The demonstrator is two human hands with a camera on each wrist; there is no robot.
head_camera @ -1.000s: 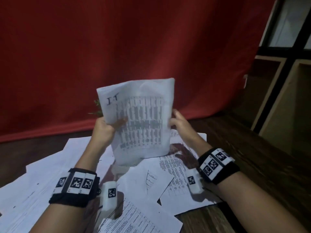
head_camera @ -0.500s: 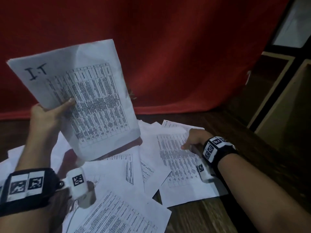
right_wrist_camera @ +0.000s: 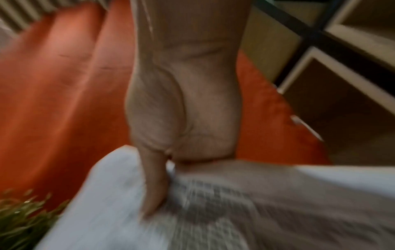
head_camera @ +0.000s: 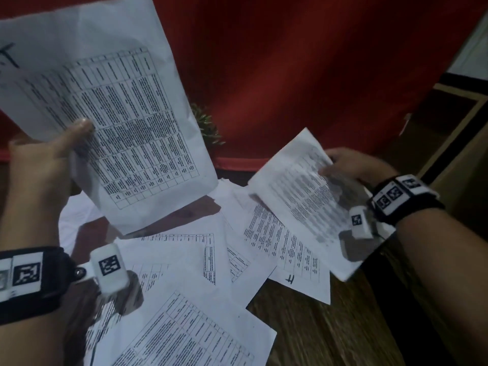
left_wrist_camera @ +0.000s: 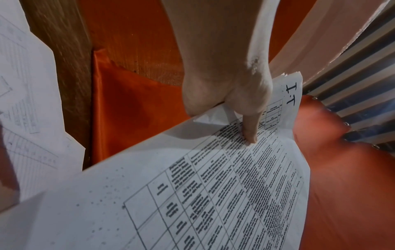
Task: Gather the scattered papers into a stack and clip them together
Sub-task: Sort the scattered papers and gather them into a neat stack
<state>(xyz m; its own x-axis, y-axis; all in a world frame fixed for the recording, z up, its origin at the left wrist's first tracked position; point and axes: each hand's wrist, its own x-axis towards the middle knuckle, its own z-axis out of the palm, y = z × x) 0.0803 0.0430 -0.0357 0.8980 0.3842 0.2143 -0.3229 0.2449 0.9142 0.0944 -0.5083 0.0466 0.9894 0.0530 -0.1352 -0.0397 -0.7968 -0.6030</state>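
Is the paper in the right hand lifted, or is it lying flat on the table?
Lifted: the right hand pinches the paper, tilted above the table sheets.

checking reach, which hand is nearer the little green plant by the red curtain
Left, narrowly. The left hand holds its papers just left of the plant; the right hand lifts a sheet farther right.

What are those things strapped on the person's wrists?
Each bare forearm wears a black wristband carrying white tiles printed with black square-code patterns. A small white boxy camera, bearing one such code, juts from each band toward the hand. No sleeves show.
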